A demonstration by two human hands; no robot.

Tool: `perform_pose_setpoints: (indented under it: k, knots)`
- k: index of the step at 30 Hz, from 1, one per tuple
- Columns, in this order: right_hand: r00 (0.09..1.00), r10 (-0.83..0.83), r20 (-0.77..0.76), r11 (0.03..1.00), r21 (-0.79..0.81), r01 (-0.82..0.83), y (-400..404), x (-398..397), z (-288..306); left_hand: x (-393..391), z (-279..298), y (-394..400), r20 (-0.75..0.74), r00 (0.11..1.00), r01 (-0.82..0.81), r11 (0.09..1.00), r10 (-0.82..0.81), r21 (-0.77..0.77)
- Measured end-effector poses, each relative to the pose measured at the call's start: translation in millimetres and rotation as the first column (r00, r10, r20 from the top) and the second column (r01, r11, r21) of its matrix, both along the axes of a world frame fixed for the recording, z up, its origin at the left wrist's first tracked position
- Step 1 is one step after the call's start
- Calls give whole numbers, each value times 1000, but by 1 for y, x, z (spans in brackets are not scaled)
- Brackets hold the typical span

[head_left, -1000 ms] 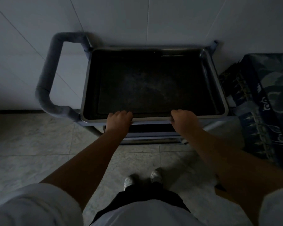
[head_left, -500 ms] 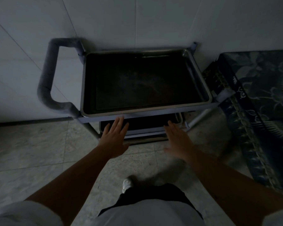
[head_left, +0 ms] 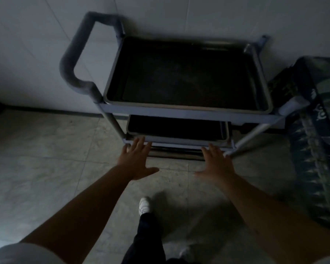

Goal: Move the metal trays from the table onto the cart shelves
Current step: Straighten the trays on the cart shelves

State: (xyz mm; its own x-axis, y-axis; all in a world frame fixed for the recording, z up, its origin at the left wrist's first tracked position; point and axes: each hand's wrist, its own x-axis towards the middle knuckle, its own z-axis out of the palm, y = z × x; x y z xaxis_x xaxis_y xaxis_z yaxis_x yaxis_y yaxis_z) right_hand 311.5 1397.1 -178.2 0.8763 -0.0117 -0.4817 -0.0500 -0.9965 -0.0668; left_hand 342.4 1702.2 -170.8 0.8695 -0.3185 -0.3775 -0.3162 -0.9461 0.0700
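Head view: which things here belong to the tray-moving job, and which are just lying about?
Part of the job:
- cart, against the wall
- top tray on its upper shelf
- lower tray on the shelf below
- left hand and right hand, both open and holding nothing

Just there:
- patterned cloth to the cart's right
- tiled floor
- white shoe

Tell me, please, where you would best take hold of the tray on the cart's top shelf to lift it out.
Probably the top tray by its raised near rim, one hand at each end, from the front; the wall blocks the back and the padded handle flanks the left.
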Motion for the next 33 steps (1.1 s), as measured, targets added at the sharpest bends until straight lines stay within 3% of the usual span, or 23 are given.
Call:
perform_pose_setpoints:
  k: [8, 14, 17, 23, 29, 33]
  knots:
    - [997, -60, 40, 998, 16, 59, -8, 27, -116, 37, -111, -32, -17, 998, 58, 998, -58, 20]
    - [963, 109, 246, 992, -89, -89, -13, 118, -221, 129, -222, -30, 145, 981, 125, 991, -131, 48]
    - [961, 173, 213, 982, -117, -151, -12, 157, -256, 164, -260, -26, 172, 975, 131, 989, -141, 67]
    - [852, 210, 480, 977, -133, -166, -12, 174, -290, 178, -297, -27, 421, 901, 109, 994, -101, 4]
    - [843, 178, 507, 982, -142, -122, -4, 165, -283, 172, -303, -28, 526, 848, 88, 995, -55, -37]
    - [798, 115, 591, 988, -149, -33, 4, 150, -287, 149, -314, -34, 643, 766, 42, 997, 7, -60]
